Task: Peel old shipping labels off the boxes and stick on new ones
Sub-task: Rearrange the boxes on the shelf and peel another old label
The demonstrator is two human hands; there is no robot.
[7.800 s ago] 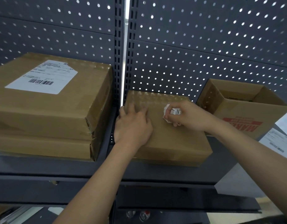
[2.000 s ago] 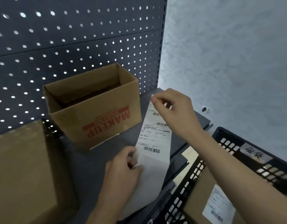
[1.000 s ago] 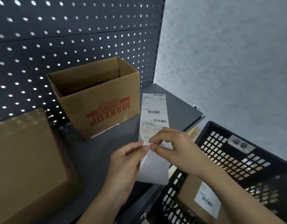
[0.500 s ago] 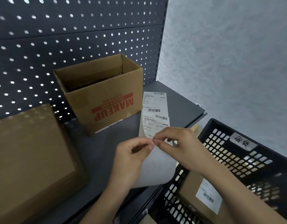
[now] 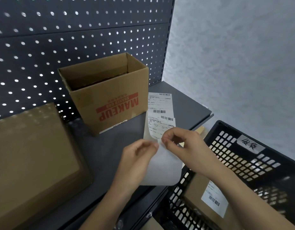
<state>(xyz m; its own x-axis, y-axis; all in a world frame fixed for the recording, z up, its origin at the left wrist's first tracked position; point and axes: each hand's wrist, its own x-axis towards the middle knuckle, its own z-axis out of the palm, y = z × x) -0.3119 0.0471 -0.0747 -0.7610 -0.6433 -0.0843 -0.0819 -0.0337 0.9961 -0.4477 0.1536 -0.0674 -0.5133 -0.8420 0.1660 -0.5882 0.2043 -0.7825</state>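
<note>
A strip of new shipping labels (image 5: pixel 160 103) lies on the dark shelf (image 5: pixel 185 103) to the right of the open MAKEUP box (image 5: pixel 110 97). Its near end is lifted above the shelf's front edge. My left hand (image 5: pixel 136 160) pinches the blank white backing paper (image 5: pixel 163 170) at its upper left edge. My right hand (image 5: pixel 181 145) pinches the corner of a printed label (image 5: pixel 160 128), which curls up off the backing. A plain closed brown box (image 5: pixel 32 160) with no label showing sits at the left.
A black plastic crate (image 5: pixel 253 163) with a handwritten tag stands at the lower right, below the shelf. It holds a brown box with a white label (image 5: pixel 214 198). Perforated dark back panels (image 5: pixel 77 30) rise behind the shelf, with a grey wall (image 5: pixel 234 55) to the right.
Since the earliest frame I have turned from the bare box to the label strip. In the last second my two hands have pinched its near end and the label's corner has curled off the backing.
</note>
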